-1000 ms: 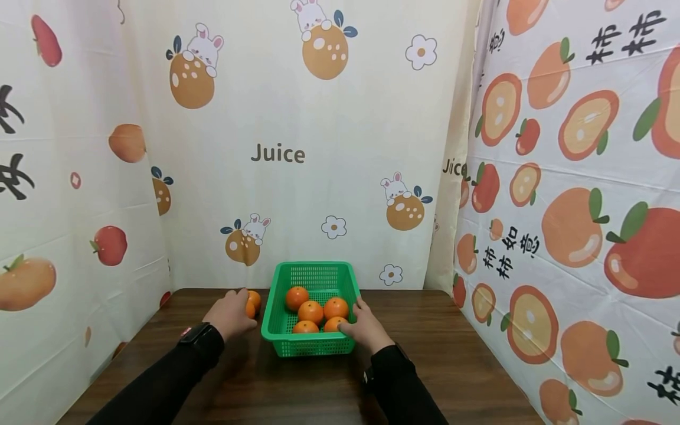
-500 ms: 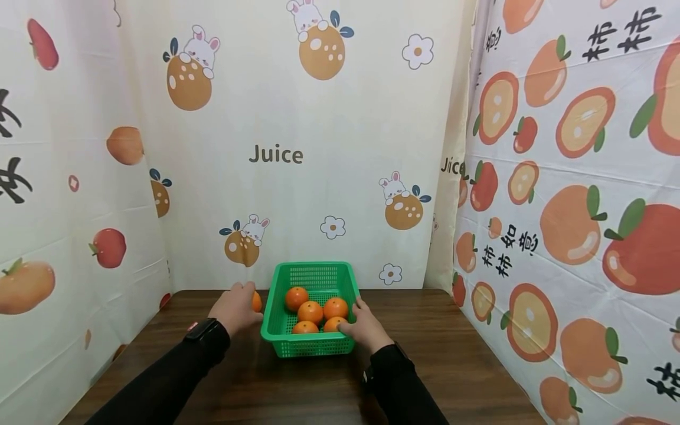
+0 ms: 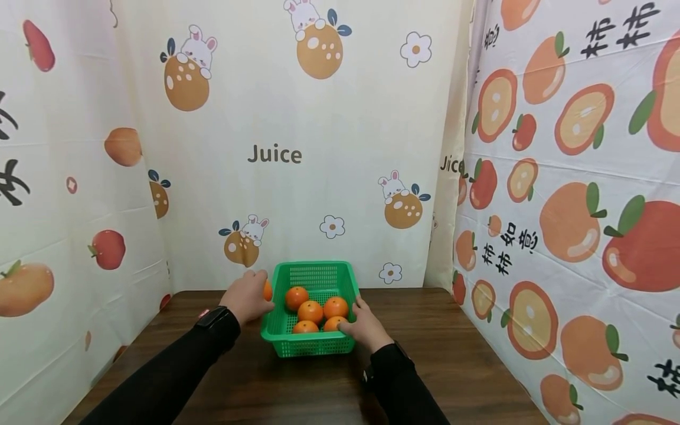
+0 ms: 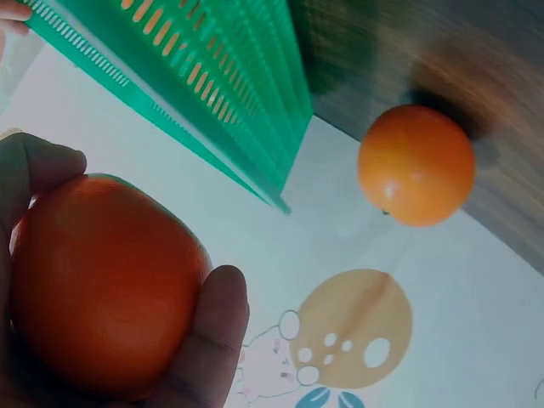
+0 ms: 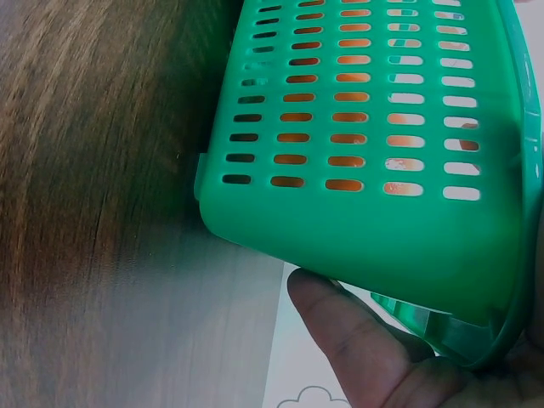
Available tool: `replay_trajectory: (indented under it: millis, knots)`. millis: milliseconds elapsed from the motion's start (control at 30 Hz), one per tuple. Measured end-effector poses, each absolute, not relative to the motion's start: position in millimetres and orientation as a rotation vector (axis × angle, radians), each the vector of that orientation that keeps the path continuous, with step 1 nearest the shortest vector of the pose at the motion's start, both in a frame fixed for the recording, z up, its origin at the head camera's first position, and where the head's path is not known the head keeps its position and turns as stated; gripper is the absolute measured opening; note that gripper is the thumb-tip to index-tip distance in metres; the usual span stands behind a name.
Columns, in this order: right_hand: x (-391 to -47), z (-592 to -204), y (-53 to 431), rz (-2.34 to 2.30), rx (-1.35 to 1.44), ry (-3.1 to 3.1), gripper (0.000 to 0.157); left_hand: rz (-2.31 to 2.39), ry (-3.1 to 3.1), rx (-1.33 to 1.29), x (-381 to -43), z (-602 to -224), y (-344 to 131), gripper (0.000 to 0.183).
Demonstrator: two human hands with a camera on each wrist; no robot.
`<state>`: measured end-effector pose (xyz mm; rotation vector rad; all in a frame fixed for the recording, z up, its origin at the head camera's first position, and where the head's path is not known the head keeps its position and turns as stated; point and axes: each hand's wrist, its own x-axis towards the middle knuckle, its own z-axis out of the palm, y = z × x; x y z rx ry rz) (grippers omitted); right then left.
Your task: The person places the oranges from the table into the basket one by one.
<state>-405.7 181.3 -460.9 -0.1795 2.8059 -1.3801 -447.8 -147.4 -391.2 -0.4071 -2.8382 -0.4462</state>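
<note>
My left hand (image 3: 247,296) holds an orange (image 4: 110,285) between thumb and fingers, raised beside the left rim of a green plastic basket (image 3: 309,345). In the head view only a sliver of that orange shows past the hand. A second orange (image 4: 416,165) sits on the table outside the basket, as the left wrist view shows; the hand hides it in the head view. Several oranges (image 3: 310,312) lie inside the basket. My right hand (image 3: 368,326) grips the basket's right rim near the front corner, and a digit (image 5: 340,327) lies against its slotted wall.
The basket stands on a dark wooden table (image 3: 425,354), near its back edge. A fruit-printed curtain (image 3: 329,147) hangs behind the table, with more printed cloth (image 3: 531,236) on the right side and on the left.
My left hand has taken hold of an orange at the basket's left and lifted it up and rightward towards the rim. The right hand and the basket have stayed put.
</note>
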Motion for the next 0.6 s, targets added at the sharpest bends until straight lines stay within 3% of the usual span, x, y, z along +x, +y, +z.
replay_trajectory:
  millis: [600]
  knots:
    - [-403.8,-460.9,180.6,-1.376,-0.182,2.816,0.079,-0.649,-2.831,-0.464,-451.3,-397.2,-121.9,0.066]
